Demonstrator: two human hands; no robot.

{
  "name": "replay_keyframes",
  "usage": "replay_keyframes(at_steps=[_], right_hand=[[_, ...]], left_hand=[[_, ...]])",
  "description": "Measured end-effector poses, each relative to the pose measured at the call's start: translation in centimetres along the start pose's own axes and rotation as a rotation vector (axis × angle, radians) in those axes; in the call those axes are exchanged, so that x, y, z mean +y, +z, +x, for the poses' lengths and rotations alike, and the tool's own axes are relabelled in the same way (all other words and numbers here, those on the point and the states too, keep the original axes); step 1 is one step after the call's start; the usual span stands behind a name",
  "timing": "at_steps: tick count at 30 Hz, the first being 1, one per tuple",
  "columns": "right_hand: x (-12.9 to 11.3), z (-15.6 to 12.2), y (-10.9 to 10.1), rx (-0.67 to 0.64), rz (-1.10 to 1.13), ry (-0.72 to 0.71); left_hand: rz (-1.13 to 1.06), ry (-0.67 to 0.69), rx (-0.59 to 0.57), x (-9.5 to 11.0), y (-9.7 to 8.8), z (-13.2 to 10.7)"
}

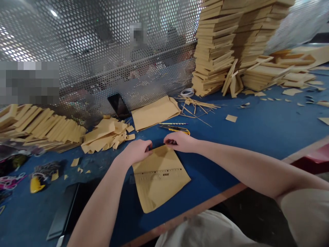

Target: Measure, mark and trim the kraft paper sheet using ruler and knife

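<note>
A brown kraft paper sheet lies on the blue table near its front edge, with the near end curving slightly up. Across it rests a clear plastic ruler. My left hand is closed at the sheet's far left corner, fingers curled over the edge. At the far right corner, my right hand pinches the same edge between thumb and fingers. Just beyond the right hand lie a yellow utility knife and a striped pencil. The fingertips of both hands are partly hidden.
Tall stacks of folded brown paper pieces stand at the back right. A brown sheet pile, paper scraps, thin strips and a phone lie along the perforated metal screen. A yellow tool sits left.
</note>
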State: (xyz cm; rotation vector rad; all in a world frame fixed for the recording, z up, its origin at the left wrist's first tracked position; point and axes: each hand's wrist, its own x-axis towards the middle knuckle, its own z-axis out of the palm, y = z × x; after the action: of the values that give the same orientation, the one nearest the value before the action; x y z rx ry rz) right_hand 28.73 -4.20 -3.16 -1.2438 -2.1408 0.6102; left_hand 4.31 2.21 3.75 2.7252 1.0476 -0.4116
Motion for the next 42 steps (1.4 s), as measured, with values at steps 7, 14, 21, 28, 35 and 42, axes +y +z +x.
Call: replay_keyframes(at_steps=[7,14,21,28,35,42], right_hand=[[-0.5,-0.2,0.2,0.004,-0.034,-0.004],[-0.4,-0.1,0.0,0.022,-0.181,-0.012],[0.9,0.0,-2.1,0.136,-0.577,0.269],[1.6,0.6,-3.0,0.095,-0.648,0.416],[2.2,1.2,-4.3,-0.084,-0.597,0.381],[1.6,2.0,-4.6,-0.121,-0.42,0.376]], left_hand=[[0.082,-0.012,0.092,1.6,0.6,0.6],[0.161,0.077,0.093,3.1,0.9,0.6],[0.172,0.06,0.019,4.3,1.0,-0.1],[0.076,0.106,-0.082,4.2,0.7,-1.9],[0.024,0.069,0.066,4.1,3.6,-2.8],[0.015,0.168,0.413,4.2,7.7,-2.5]])
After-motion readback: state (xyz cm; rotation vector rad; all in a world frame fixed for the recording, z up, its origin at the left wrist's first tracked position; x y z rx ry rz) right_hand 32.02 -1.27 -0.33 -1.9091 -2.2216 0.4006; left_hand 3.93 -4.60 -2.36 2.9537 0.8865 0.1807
